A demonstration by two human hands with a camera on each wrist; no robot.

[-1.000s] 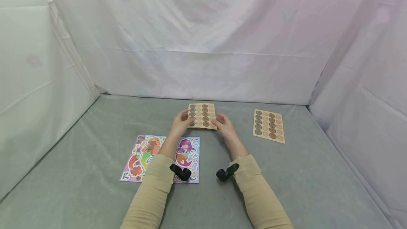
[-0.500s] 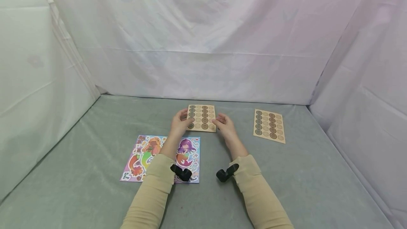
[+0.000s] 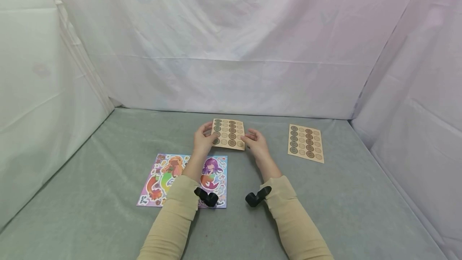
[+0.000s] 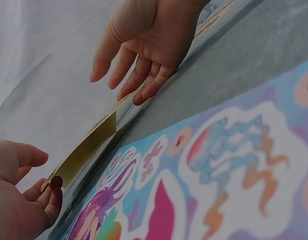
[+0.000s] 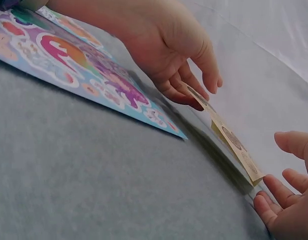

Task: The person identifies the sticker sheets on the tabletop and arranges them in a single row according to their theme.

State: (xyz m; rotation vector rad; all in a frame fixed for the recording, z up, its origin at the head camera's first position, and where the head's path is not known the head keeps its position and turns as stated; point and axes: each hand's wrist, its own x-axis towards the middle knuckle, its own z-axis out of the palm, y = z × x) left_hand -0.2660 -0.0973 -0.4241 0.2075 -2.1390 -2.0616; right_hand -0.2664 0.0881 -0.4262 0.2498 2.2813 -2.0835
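A tan sheet of round stickers, printed in rows, is tilted at the far middle of the table in the head view. My left hand holds its left edge, with curled fingers beneath it and the thumb over the front. At the right edge, my right hand has its fingertips close against the corner. The right wrist view shows the right thumb raised apart from the sheet. Under my left forearm lies a colourful mermaid sticker sheet, partly hidden by the arm. The left wrist view shows the tan sheet edge-on.
A second tan sheet of round stickers lies flat at the right on the grey cloth-covered table. White cloth walls enclose the back and both sides.
From one second to half a second ago, the tan sheet between my hands came slightly nearer. Since then its angle has shifted a little. The other sheets lie as before.
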